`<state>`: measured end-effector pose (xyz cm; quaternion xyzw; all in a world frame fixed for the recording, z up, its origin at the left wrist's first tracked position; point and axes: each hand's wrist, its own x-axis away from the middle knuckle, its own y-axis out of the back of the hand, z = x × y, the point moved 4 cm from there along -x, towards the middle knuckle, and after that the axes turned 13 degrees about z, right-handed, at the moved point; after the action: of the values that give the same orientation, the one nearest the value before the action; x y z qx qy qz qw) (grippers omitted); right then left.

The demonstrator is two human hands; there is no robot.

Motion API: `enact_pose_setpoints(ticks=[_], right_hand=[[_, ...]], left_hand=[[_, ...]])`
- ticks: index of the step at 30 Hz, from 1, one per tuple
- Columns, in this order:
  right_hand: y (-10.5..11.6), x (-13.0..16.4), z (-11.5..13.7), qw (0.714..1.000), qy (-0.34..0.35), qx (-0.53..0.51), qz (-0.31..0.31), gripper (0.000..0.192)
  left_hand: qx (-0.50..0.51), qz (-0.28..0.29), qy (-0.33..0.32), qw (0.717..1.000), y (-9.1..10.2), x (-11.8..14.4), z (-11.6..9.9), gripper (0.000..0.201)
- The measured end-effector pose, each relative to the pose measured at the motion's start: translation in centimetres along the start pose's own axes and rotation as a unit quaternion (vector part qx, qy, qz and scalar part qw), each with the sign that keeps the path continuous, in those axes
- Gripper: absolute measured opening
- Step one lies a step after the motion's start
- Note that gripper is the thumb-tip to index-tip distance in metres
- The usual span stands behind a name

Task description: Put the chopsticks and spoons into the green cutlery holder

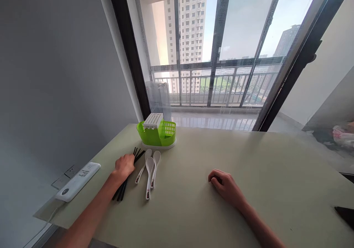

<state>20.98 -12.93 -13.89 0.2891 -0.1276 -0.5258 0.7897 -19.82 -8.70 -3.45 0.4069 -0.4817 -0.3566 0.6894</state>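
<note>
My left hand [125,166] is over a bundle of black chopsticks [121,192], its fingers closed around their middle. Both ends of the chopsticks stick out past the hand. Just right of them, several white spoons with printed handles lie on the table, one of them a front spoon [149,168]. Behind the spoons stands a green cutlery holder [156,136] with a white slotted top and a white base. My right hand [225,183] rests on the table, well apart from these things, its fingers curled in with nothing visible in them.
The pale table [188,211] reaches toward a sliding glass door. At the left edge lies a white power strip [79,181] with a cord, near the grey wall [69,74]. A dark object [345,215] sits at the right edge.
</note>
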Motion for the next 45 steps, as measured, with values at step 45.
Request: enact_pose_setpoints(ticks=[45], right_hand=[[0.1,-0.4,0.1,0.999,0.018,0.010,-0.030,0.024]], left_hand=[[0.280,0.117,-0.296,0.905,-4.2,6.6,-24.0,0.030]])
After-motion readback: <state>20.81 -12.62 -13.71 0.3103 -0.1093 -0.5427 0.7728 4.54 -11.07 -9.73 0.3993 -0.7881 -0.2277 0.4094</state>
